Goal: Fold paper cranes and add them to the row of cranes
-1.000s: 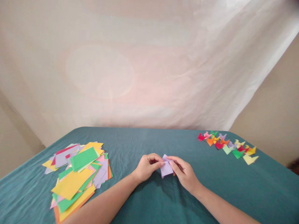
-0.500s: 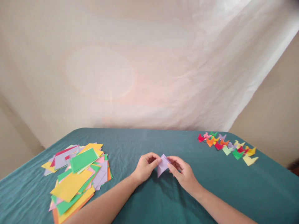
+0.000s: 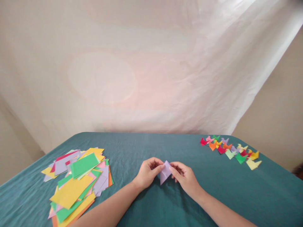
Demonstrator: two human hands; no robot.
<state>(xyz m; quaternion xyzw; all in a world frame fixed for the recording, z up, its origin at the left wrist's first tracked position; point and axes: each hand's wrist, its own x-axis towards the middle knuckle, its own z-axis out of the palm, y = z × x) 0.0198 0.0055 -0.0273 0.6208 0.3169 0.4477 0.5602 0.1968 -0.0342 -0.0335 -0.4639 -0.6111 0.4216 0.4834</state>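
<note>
Both of my hands meet at the middle of the table over a small lilac folded paper (image 3: 165, 172). My left hand (image 3: 148, 172) pinches its left side with thumb and fingers curled. My right hand (image 3: 184, 177) pinches its right side, fingers bent over the fold. The paper is held a little above the teal tablecloth (image 3: 132, 148), pointed end down.
A loose pile of coloured paper sheets (image 3: 77, 179) in yellow, green, lilac, pink and orange lies at the left. Several small folded paper pieces (image 3: 230, 150) in mixed colours sit in a row at the far right. A pale cloth backdrop (image 3: 151, 69) hangs behind the table.
The lilac paper has been folded narrower, from a squarish flap to a pointed shape, and my hands have closed in on it. The view has tilted slightly.
</note>
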